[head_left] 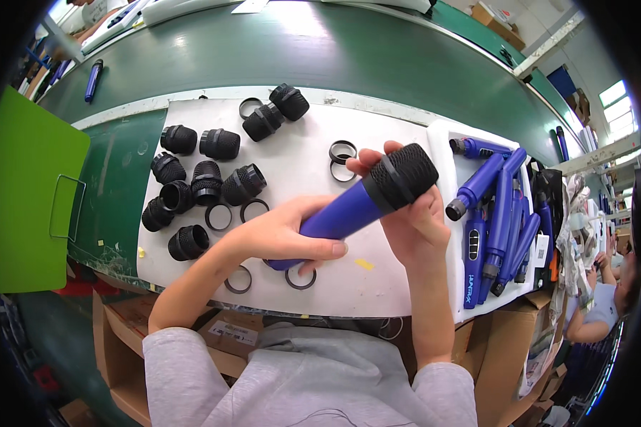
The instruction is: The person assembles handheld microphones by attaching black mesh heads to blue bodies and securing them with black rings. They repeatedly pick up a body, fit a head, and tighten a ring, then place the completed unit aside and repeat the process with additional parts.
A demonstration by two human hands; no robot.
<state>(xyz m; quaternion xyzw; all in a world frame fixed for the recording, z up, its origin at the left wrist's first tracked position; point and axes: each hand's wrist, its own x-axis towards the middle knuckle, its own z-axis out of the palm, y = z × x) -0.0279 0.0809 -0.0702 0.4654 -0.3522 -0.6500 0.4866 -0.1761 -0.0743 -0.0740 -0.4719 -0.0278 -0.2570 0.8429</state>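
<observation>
A microphone with a blue body point(342, 213) and a black mesh head point(407, 173) is held slantwise over the white work sheet point(377, 285), its head up and to the right. My left hand point(288, 231) is wrapped round the lower body. The fingers of my right hand point(417, 224) close round the black head, some hidden behind it. To the left lie several loose black mesh heads point(207, 183). Black rings point(219, 216) are scattered among them, below my left hand and beside my right fingers. At the right, a white foam tray point(440, 142) holds several blue microphone bodies point(502, 213) without mesh heads.
A green conveyor belt point(214, 60) runs behind the sheet, with one blue microphone point(93, 80) on it at far left. A bright green panel point(32, 192) stands at left. Cardboard boxes point(495, 349) sit below the table edge. Another person point(598, 306) is at far right.
</observation>
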